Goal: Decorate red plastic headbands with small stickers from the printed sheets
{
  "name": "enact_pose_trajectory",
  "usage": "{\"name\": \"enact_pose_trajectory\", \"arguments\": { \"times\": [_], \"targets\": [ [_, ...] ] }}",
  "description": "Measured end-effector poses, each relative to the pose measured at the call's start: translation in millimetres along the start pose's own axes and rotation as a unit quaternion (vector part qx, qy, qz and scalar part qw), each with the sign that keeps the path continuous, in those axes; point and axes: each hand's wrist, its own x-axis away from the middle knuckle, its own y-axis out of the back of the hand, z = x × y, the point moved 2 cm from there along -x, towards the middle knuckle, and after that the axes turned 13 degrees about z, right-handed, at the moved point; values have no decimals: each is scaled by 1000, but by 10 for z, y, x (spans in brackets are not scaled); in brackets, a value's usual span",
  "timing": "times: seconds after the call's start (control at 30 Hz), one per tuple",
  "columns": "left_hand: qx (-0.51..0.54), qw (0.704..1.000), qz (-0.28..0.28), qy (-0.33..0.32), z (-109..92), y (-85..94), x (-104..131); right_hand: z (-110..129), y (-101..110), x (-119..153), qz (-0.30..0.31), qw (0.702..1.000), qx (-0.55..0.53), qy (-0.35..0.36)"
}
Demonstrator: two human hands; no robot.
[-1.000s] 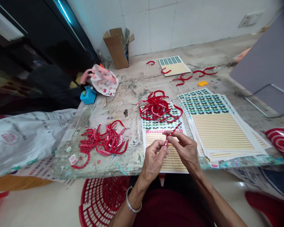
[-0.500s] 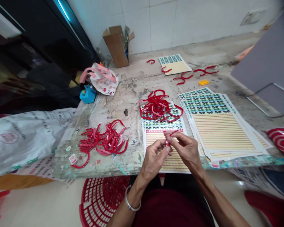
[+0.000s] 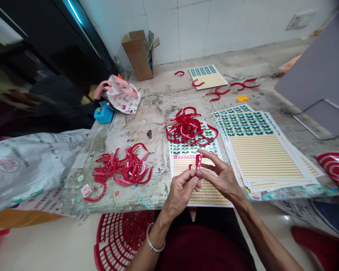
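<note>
A small red headband (image 3: 198, 162) stands upright between my two hands, with a pink-and-white patterned strip along its face. My left hand (image 3: 183, 190) is closed and pinches its lower part between thumb and fingers. On the other side, my right hand (image 3: 222, 177) has its thumb against the band, the forefinger reaching towards the upper end and the other fingers partly bent; their exact contact is hidden. Below the hands lies a printed sheet (image 3: 211, 194) of striped strips. A heap of red headbands (image 3: 188, 126) covers its upper part.
Another pile of red headbands (image 3: 124, 165) lies at left. Stacked printed sheets (image 3: 267, 156) are at right, near a yellow clip-like piece (image 3: 242, 98). Further back are a cardboard box (image 3: 138, 56) and a white bag (image 3: 122, 96). A red basket (image 3: 113, 241) stands below the table edge.
The headband between my hands has turned more upright, showing its patterned face. My right hand's fingers have spread from a tight pinch; my left hand has stayed nearly in place.
</note>
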Motion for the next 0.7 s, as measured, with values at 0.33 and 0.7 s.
{"name": "enact_pose_trajectory", "arguments": {
  "times": [0.33,0.7],
  "targets": [
    [16,1000,7,5,55,-10,18,22,-15,17,61,998,-5,15],
    [36,999,-1,35,95,-32,-14,0,-2,20,69,997,32,2]
  ]
}}
